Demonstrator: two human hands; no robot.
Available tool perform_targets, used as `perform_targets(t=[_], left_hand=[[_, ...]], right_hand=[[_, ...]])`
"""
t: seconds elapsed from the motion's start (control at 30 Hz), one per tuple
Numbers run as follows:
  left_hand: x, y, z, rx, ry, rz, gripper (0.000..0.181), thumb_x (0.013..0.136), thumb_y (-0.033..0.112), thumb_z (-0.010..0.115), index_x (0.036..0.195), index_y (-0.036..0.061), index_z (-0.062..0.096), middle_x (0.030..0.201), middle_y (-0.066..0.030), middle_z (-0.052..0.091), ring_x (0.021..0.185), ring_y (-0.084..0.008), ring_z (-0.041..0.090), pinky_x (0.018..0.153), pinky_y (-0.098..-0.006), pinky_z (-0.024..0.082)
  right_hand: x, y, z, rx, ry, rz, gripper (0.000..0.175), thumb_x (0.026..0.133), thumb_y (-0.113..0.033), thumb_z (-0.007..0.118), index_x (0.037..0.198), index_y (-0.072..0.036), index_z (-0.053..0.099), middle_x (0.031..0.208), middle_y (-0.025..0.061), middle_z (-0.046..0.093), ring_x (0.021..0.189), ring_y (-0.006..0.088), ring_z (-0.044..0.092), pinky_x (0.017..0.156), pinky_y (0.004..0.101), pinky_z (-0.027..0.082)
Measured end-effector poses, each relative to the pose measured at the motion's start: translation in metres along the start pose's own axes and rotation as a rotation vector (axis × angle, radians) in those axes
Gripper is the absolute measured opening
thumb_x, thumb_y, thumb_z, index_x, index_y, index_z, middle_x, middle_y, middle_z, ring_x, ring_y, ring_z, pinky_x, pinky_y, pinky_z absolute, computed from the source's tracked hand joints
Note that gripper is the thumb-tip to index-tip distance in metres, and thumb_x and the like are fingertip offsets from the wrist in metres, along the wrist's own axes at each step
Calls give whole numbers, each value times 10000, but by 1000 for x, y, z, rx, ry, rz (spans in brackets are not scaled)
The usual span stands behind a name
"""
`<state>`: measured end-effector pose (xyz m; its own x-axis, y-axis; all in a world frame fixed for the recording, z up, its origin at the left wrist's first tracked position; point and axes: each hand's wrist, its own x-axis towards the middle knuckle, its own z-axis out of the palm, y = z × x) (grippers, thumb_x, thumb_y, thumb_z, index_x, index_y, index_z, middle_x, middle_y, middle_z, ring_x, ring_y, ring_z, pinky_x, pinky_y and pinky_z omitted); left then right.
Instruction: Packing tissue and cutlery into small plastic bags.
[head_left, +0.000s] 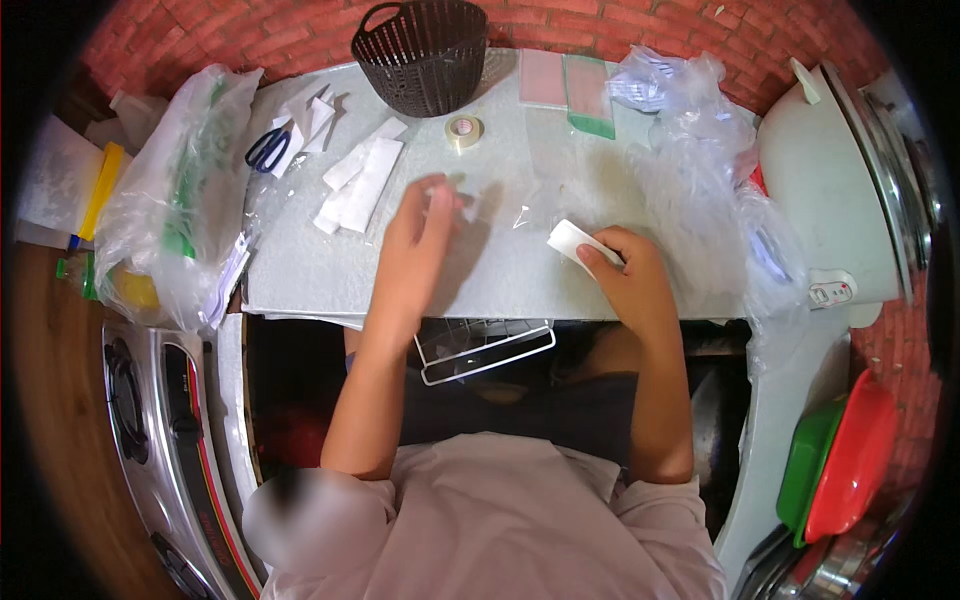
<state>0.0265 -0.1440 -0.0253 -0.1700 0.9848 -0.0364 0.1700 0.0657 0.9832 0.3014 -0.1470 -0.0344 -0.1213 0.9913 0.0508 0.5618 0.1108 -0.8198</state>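
My right hand (630, 266) grips a folded white strip (566, 238), perhaps paper, between thumb and fingers, just above the pale tabletop (495, 277). Raised over the middle of the table, my left hand (426, 214) is blurred; whether its fingertips pinch something small cannot be made out. Several flat white strips (371, 184) lie to the left of that hand. Beyond it rests a roll of clear tape (463, 131). Dark-handled scissors (268, 150) lie at the back left, by crumpled white pieces (307, 124).
A dark plastic basket (424, 60) stands at the back, near pink and green sleeves (566, 82). Clear plastic bags (686, 127) cover the right side beside a pale lidded appliance (825, 187). At left are a large plastic bag (176, 187) and a gas stove (161, 420). Basins (847, 457) stand lower right.
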Motion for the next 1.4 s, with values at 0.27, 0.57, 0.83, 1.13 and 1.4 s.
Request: perform_targets(t=[0.27, 0.57, 0.83, 1.13, 1.4], left_hand=[[-39, 10, 26, -186, -85, 179, 448, 1014, 209, 792, 1381, -2, 647, 1202, -77, 730, 1094, -140, 670, 947, -301, 522], [-44, 7, 5, -363, -47, 162, 160, 1010, 123, 796, 1067, -24, 774, 953, -43, 777, 888, -82, 681, 824, -248, 527], [-76, 40, 13, -81, -205, 211, 134, 962, 98, 828, 986, -29, 796, 872, -33, 774, 830, -69, 667, 787, -250, 530], [-85, 50, 6, -3, -283, 247, 127, 944, 106, 824, 989, -11, 801, 835, -67, 779, 745, -98, 610, 737, -284, 513], [-84, 45, 5, -22, -296, 277, 104, 938, 85, 803, 953, -13, 773, 805, -90, 758, 714, -126, 622, 709, -293, 516]], right_hand=[[-35, -31, 10, 133, -9, 66, 205, 984, -161, 763, 1023, 40, 763, 911, 99, 719, 760, 172, 618, 629, 316, 444], [-75, -22, -1, 511, 178, -154, 149, 1021, -82, 708, 1094, 42, 744, 1276, 61, 665, 1055, 151, 634, 912, 271, 483], [-36, -87, -9, 1104, 322, -324, 214, 1145, -216, 585, 1243, -43, 664, 1143, 60, 679, 966, 183, 587, 885, 394, 472], [-18, -139, 21, 962, 328, -434, 217, 1109, -202, 664, 1215, -12, 656, 1038, 44, 695, 754, 120, 585, 702, 330, 493], [-9, -147, 41, 822, 522, -470, 301, 1079, -245, 719, 1187, 22, 632, 953, 60, 684, 593, 117, 587, 511, 284, 467]])
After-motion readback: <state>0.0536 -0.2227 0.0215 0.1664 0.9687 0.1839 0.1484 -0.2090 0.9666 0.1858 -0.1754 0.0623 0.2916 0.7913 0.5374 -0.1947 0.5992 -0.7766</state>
